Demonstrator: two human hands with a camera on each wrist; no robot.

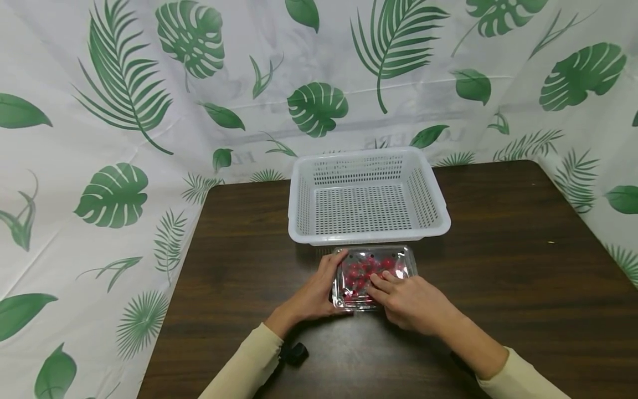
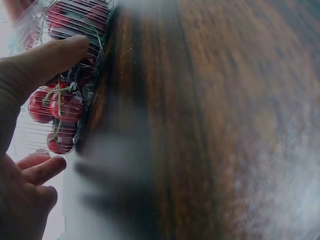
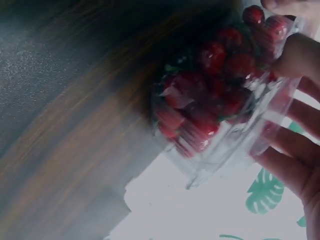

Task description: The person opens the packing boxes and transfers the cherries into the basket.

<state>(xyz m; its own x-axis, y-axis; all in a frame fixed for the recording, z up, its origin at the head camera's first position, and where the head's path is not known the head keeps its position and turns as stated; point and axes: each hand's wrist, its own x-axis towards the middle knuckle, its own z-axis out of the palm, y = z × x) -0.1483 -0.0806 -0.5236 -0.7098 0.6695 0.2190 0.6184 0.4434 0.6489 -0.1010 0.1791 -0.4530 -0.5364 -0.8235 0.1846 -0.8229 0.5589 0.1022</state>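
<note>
A clear plastic clamshell box (image 1: 376, 277) of small round red fruits (image 3: 212, 57) with thin green stems lies on the table, just in front of the white basket. My left hand (image 1: 319, 288) grips the box's left end. In the left wrist view its thumb (image 2: 62, 55) lies across the side wall, and other fingers show beyond the far corner. My right hand (image 1: 408, 299) is over the near right part of the box, fingers on the lid. In the right wrist view its bent thumb (image 3: 295, 60) is at the lid's edge and the fingers show partly behind the clear plastic.
Behind the box stands a white perforated plastic basket (image 1: 294, 194). Both are on a dark wood-grain table (image 1: 498, 266). A white sheet with green leaves (image 1: 319, 108) hangs at the back and sides. A small black object (image 1: 296, 354) is by the left wrist.
</note>
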